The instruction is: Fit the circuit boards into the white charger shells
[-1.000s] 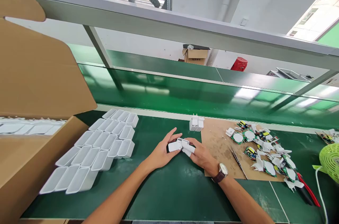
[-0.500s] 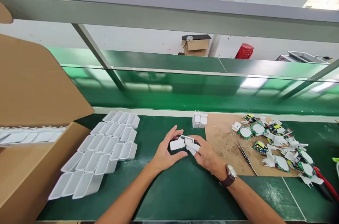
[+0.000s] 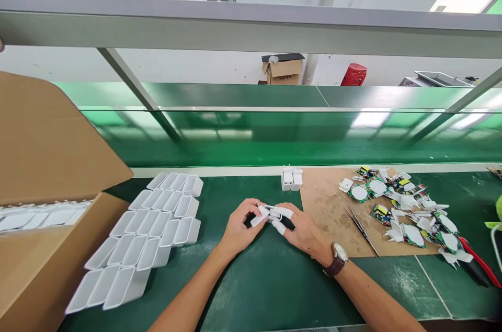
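Above the green bench, both hands meet in the middle over small white plastic parts. My left hand (image 3: 241, 225) is closed, pinching a small flat white plastic piece (image 3: 259, 217) between thumb and fingers. My right hand (image 3: 304, 230), with white coverings on thumb and finger, grips a white plastic housing (image 3: 274, 214). The piece and the housing touch; whether they are joined I cannot tell. Further back stand two white plug-in adapters (image 3: 292, 179) side by side. To the left, open white plastic shells (image 3: 145, 227) lie in slanted rows.
At left stands an open cardboard box (image 3: 66, 253) with white parts inside. On the right, a brown cardboard sheet (image 3: 325, 212) carries tweezers (image 3: 361, 230) and a heap of circuit boards (image 3: 411, 232) with white parts. Red-handled pliers (image 3: 480, 261) lie beyond. A metal rail (image 3: 251, 29) crosses above.
My left fingers have closed from a spread pose onto the flat white piece, which is now tilted. My right hand has turned the housing slightly. The whole view has shifted a little.
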Demonstrator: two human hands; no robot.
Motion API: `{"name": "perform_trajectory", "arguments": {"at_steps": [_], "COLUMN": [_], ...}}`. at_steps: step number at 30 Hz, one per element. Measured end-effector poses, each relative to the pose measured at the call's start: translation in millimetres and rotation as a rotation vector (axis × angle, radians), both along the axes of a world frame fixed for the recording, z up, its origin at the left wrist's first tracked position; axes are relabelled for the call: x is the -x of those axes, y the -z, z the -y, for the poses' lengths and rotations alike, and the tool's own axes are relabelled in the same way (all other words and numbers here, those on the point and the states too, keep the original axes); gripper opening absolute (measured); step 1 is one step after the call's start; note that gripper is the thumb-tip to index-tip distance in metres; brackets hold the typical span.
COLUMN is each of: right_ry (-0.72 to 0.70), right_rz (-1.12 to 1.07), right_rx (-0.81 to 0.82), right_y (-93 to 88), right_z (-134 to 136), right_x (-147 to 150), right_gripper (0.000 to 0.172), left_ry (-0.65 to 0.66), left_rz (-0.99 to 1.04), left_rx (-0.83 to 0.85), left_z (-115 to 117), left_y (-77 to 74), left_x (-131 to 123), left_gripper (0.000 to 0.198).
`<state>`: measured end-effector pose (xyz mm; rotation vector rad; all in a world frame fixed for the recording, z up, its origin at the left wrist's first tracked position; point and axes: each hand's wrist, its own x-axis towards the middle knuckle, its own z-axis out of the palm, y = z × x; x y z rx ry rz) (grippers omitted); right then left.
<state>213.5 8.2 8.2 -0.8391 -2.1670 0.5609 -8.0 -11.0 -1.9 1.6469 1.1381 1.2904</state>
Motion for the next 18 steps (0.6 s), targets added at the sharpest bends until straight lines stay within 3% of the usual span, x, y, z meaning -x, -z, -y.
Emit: {"name": "perform_trajectory", "arguments": {"at_steps": [4, 7, 8, 11, 13, 15, 18], "right_ry": [-0.036, -0.04, -0.032, -0.012, -0.028, -0.066, -0.107], "right_rz": [0.035, -0.033, -0.093, -0.33, -0.453, -0.52, -0.578], "right_rx": [-0.002, 0.09, 0.158, 0.527, 0.824, 1.01, 1.097], "right_y": [2.5, 4.0, 4.6, 6.2, 6.7, 6.0, 3.6], "right_z": [1, 0, -1, -4, -5, -3, 1], "right_x": [0, 1, 1, 3, 5, 8, 11], "right_gripper": [0.037, 0.034, 0.031, 0.031, 0.04, 0.047, 0.047], "left_ry": [0.015, 0.022, 0.026, 0.037, 0.008, -0.037, -0.081], "left_rz": [0.004, 0.009, 0.003, -0.057, -0.125, -0.195, -0.253], "left_rx": [-0.005, 0.001, 0.002, -0.052, -0.147, -0.251, -0.352], "left_z": [-2, -2, -2, 2, 6, 9, 10], "left_y": [1.4, 2.2, 2.3, 2.6, 2.9, 3.3, 4.4], "left_x": [1, 1, 1, -4, -10, -16, -20], "left_gripper": [0.017, 0.017, 0.02, 0.074, 0.091, 0.077, 0.061]}}
